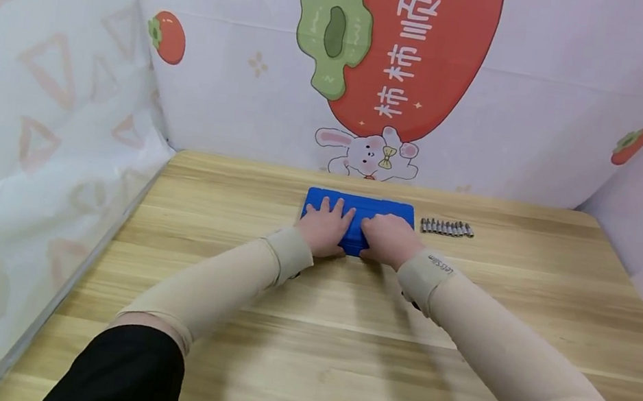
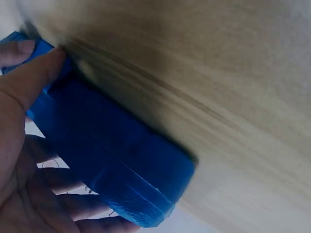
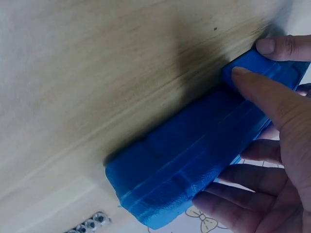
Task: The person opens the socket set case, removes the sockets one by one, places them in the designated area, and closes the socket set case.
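Observation:
A blue plastic case (image 1: 361, 205) lies closed on the table, its textured front latch side toward me. My left hand (image 1: 326, 229) rests on the left part of the lid with fingers spread and straight, its thumb (image 2: 41, 73) at the front edge. On the right part, my right hand (image 1: 392, 239) holds the case with fingers bent over the lid and its thumb (image 3: 262, 90) pressing the raised front latch (image 3: 249, 64). Both thumbs sit close together near the middle of the front.
Several small metal sockets (image 1: 447, 228) stand in a row just right of the case. The wooden table (image 1: 327, 368) ends at a printed cloth backdrop (image 1: 224, 103), with white cloth hanging along the left side.

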Available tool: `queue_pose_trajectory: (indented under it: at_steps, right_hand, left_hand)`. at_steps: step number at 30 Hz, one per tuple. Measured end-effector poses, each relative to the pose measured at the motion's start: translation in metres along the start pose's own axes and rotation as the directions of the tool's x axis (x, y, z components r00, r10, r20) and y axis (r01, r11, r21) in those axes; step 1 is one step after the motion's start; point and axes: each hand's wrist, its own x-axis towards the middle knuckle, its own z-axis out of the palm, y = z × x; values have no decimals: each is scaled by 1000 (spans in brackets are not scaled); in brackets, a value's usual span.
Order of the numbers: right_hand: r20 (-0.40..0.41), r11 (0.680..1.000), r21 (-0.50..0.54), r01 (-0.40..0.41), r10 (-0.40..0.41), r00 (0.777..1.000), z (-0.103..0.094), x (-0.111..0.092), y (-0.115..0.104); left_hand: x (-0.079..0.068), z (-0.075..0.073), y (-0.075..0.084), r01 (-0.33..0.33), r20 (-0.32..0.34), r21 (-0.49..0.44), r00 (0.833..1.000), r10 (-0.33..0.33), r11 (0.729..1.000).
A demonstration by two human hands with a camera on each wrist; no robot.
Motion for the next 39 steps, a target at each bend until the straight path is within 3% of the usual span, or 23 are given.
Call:
queue_pose_trajectory:
  at_steps: [7,14,25,31,39]
  right_hand:
    - [2,999,-39,31,-31,1000,0,5,10]
    - [-6,998,-37,58,-58,998,0,10,11]
    - [-52,997,-69,30,-34,998,4,-6,-1]
    - [-89,994,-103,-23,14,996,6,-18,-2]
    - [-74,993,-113,-18,10,997,13,-15,-7]
  left_hand:
    - [16,0,7,8,-55,89,998,-3,996]
    - [18,-1,8,31,-46,139,999,-25,990]
    - [11,-4,19,31,-33,118,999,-27,993]
    - [8,-9,27,12,-58,107,998,-5,994]
    - [9,-1,18,16,-24,63,1000,-15,998]
